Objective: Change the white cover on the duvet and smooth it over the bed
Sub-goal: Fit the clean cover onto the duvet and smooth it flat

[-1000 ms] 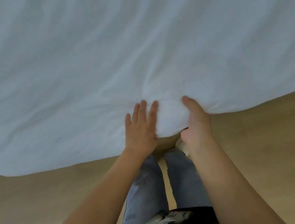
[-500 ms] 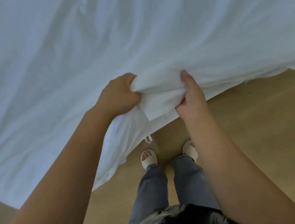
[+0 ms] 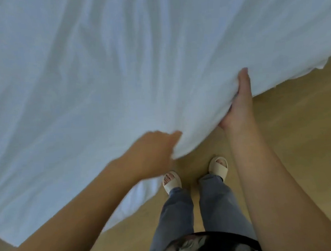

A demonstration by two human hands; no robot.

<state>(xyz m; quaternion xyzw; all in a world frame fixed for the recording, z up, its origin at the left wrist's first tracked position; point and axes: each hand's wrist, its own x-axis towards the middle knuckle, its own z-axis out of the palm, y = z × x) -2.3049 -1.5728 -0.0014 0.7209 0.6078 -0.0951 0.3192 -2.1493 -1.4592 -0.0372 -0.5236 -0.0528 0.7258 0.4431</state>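
A big white duvet (image 3: 115,69) fills the top and the left of the view. It has many long soft folds in it. Its near edge runs from low on the left up to high on the right, and it hangs over a tan floor (image 3: 293,138). The right hand (image 3: 239,107) holds this edge. Its thumb (image 3: 243,80) lies flat on top of the cloth and points away from the person. The other fingers of that hand are tucked under the cloth and cannot be seen, so the edge is pinched between them and the thumb. The cloth bunches up thick just left of this hand. From there the edge dips down to the left hand (image 3: 153,152). The left hand is blurry. It sits right at the low point of the edge and touches the cloth. Its fingers look curled, and one tip pokes out to the right against the cloth. It is too blurry to tell if this hand is holding the cloth or just touching it. More of the duvet hangs down past the left arm (image 3: 79,223). Below the hands, the person stands on the floor in pale sandals (image 3: 171,182) and blue jeans (image 3: 217,206). A dark top (image 3: 201,246) with pale marks shows at the bottom.
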